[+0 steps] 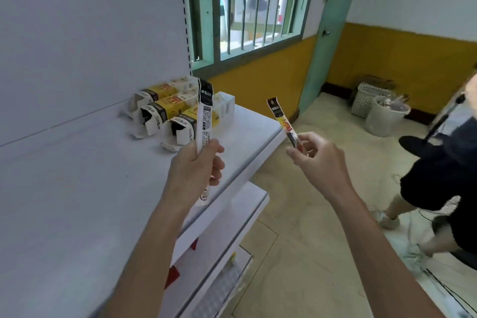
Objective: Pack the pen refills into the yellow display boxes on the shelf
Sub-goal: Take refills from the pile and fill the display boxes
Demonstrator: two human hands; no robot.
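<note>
Far L: shelf (77,188), white, top tier. Along it to the back-R corner: yellow display boxes (167,106), lying on their sides against the wall, three w/ torn-open flap ends turned this way, more behind. Can't tell how full.

Next, L hand (193,170): fingers wrapped round the lower part of a long white refill pack (205,116). Held near upright, black header end up, over the shelf's front edge, just short of the boxes, hiding a bit of the nearest one.

Then R hand (317,157), out past the shelf edge, over the floor: thumb + fingertips pinching the bottom end of a second refill pack (284,121). Tilted L, yellow-and-red label showing. Near the boxes, not at them.

Looks like the feeding stage, prob. one pack per go. To do it well:
- tip the L pack down flat and line it up w/ the nearest box mouth
- slide in lengthwise, no forcing past the flap
- regrip nearer the tail first, so knuckles clear the opening
- then bring the R pack across, same way round, headers matching.

Risk: shoving the light boxes back or off the R end. Worth steadying w/ the free hand.

Far R: white baskets (366,99) on the floor and another person (438,175), partly in view.
</note>
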